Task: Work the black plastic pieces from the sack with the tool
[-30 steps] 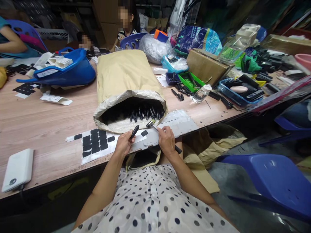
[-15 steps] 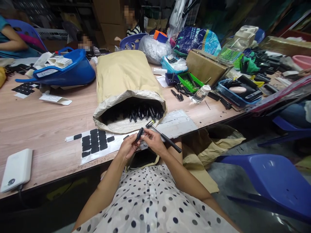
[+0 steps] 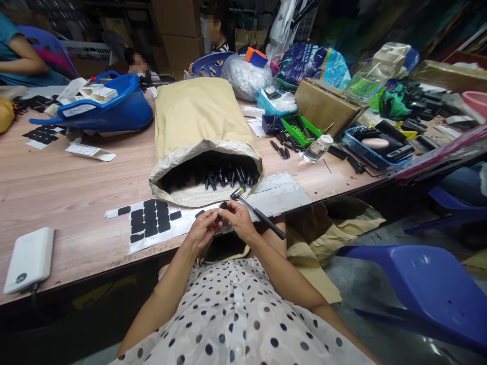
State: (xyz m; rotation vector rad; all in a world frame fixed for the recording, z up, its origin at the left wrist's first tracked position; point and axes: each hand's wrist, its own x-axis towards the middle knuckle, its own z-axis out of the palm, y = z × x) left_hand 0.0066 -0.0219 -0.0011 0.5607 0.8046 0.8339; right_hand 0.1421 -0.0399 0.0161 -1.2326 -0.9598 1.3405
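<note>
My left hand (image 3: 202, 232) pinches a small black cylindrical part (image 3: 222, 205) at the table's front edge. Against it, the thumb and fingers of my right hand (image 3: 238, 219) are closed on the same part, covering most of it. Just behind my hands a small hammer (image 3: 262, 215) with a black handle lies with its head near the mouth of a tan sack (image 3: 201, 109). Inside the opening sit several black pen-like parts (image 3: 228, 175). To the left of my hands lies a white sheet with black rounded stickers (image 3: 151, 218).
A white power bank (image 3: 30, 258) with a cable sits at left. Beyond are a blue scoop-shaped container (image 3: 110, 114) of small boxes, a green tray (image 3: 300, 129), a clear bottle (image 3: 317, 148) and a cardboard box (image 3: 323, 106). A blue plastic chair (image 3: 437, 289) stands at right. Co-workers sit across the table.
The black part has turned between my hands, and my right fingers now cover more of it. The whole view has shifted slightly, so the table items appear a little further right.
</note>
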